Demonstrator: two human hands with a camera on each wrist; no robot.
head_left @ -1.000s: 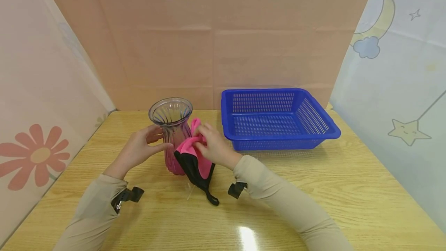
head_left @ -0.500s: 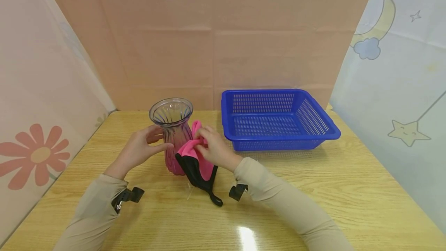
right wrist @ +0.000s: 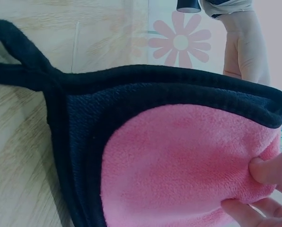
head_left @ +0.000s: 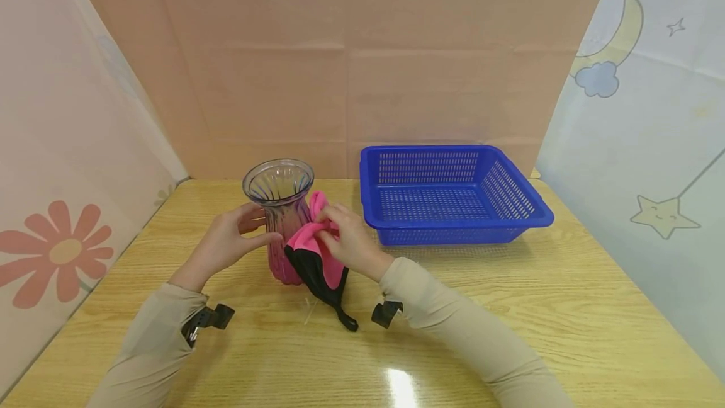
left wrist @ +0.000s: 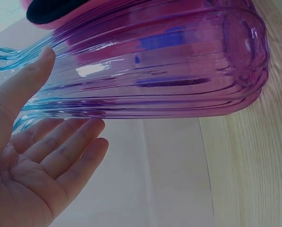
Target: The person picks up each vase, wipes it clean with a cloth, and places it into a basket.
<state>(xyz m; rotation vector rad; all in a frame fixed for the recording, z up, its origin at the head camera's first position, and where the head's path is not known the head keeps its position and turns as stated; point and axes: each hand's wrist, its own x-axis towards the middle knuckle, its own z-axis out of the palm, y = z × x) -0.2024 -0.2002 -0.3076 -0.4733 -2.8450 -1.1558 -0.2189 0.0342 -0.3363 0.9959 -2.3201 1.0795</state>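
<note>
A ribbed glass vase (head_left: 280, 222), clear-blue at the flared mouth and pink-purple lower down, stands upright on the table. My left hand (head_left: 223, 241) is at its left side. In the left wrist view the thumb (left wrist: 39, 71) lies across the glass, while nearly straight fingers (left wrist: 70, 146) reach its edge; the palm is apart from it. My right hand (head_left: 351, 238) pinches a bunched pink cleaning cloth (head_left: 334, 269) with black edging and a black hanging loop, against the vase's right side. Up close, the right wrist view shows fuzzy pink cloth (right wrist: 164, 156) between thumb and fingers.
A blue perforated plastic basket (head_left: 453, 235) sits at the back right of the wooden table (head_left: 481, 313). Behind is a tan backdrop (head_left: 351, 80), with printed sheets at both sides. A thin clear strip (head_left: 309, 312) lies near the vase's base.
My right hand and the cloth shift slightly right and down, then back up and left along the vase. My left hand and the vase stay in place.
</note>
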